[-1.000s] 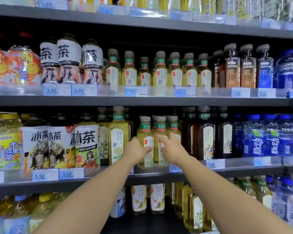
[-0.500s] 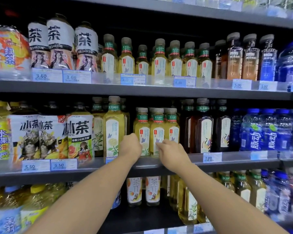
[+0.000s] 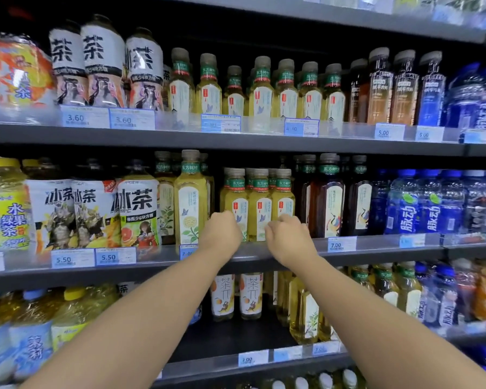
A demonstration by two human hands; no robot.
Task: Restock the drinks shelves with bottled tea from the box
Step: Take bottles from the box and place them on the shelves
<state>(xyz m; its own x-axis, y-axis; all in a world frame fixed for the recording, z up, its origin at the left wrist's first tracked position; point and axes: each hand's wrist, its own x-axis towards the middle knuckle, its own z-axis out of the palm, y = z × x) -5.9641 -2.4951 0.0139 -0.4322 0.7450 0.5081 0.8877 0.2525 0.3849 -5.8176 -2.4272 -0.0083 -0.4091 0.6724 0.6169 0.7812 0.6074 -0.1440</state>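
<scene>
both hands [image 3: 253,237] rest curled against upright small tea bottles [image 3: 260,204] on the shelf [image 3: 376,249]

Two hands reached to the middle shelf [image 3: 376,249], the left hand [image 3: 220,234] and the right hand [image 3: 288,238]. Three small yellow tea bottles [image 3: 260,204] stood in the front row behind them, with one taller yellow bottle [image 3: 190,200] just to the left. Three dark tea bottles [image 3: 330,197] stood to the right, then at least four blue bottles [image 3: 432,203]. Three iced-tea bottles [image 3: 93,214] with black characters stood further left. On the upper shelf [image 3: 236,138] seven small yellow bottles [image 3: 261,88] showed in front, beside three white-labelled bottles [image 3: 103,63]. Four shelf levels were in view. Two orange-printed bottles [image 3: 237,296] stood on the lower shelf [image 3: 222,369].
</scene>
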